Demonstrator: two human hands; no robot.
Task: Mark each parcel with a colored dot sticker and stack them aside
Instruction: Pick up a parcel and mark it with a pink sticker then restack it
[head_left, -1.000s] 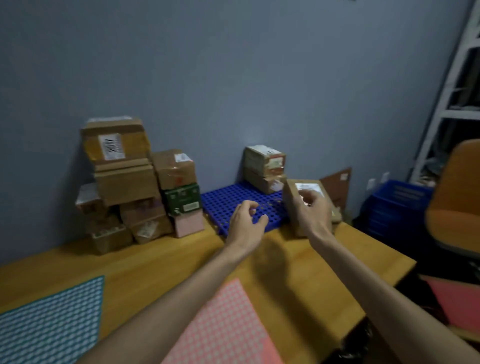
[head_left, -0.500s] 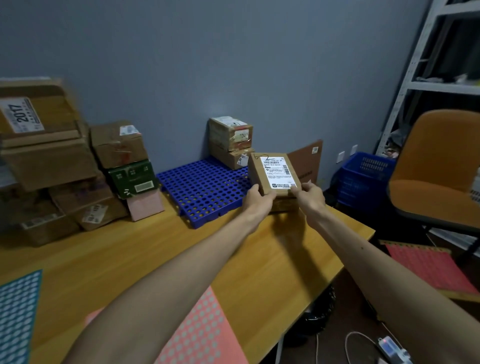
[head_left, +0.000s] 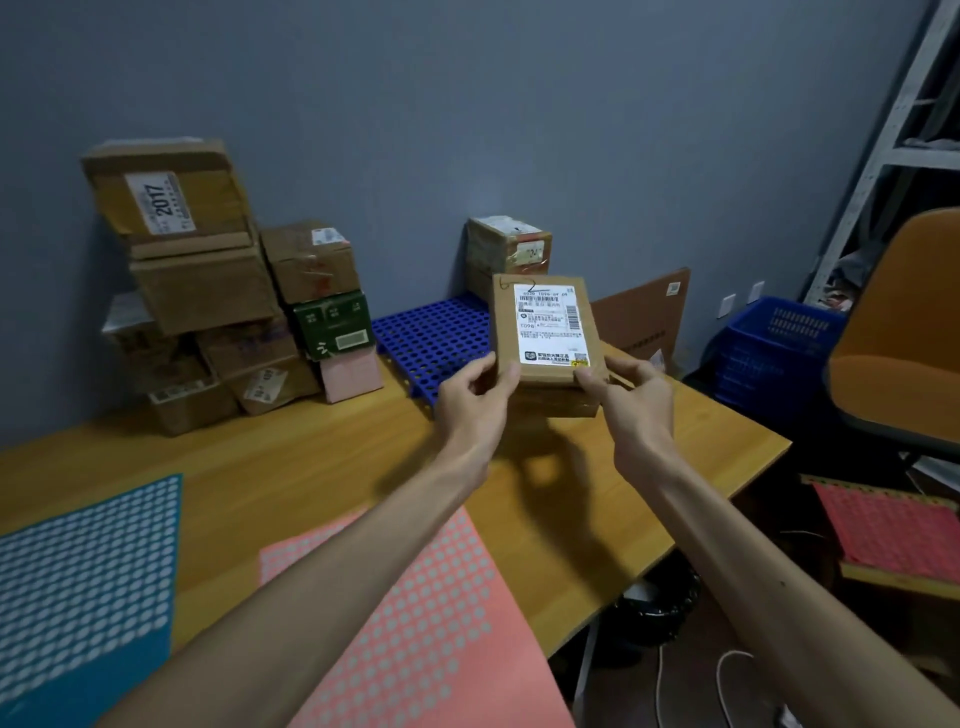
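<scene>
I hold a flat brown parcel (head_left: 545, 332) with a white shipping label above the wooden table (head_left: 311, 467). My left hand (head_left: 475, 395) grips its near left corner and my right hand (head_left: 626, 395) grips its near right corner. A pink dot sticker sheet (head_left: 415, 623) lies on the table near me, with a teal dot sticker sheet (head_left: 83, 571) at the left. Behind the held parcel a blue perforated pallet (head_left: 431, 332) carries a small stack of two parcels (head_left: 506, 249). A pile of several parcels (head_left: 208, 291) stands at the back left against the wall.
A flat cardboard piece (head_left: 649, 317) leans on the wall behind the table's right end. Off the table to the right are a blue crate (head_left: 774, 348), an orange chair (head_left: 904, 353), a metal shelf (head_left: 883, 130) and a red sticker sheet (head_left: 893, 525).
Both hands took hold of the brown parcel at the table's far right and lifted it toward me. The camera view shifted right, then back left.
</scene>
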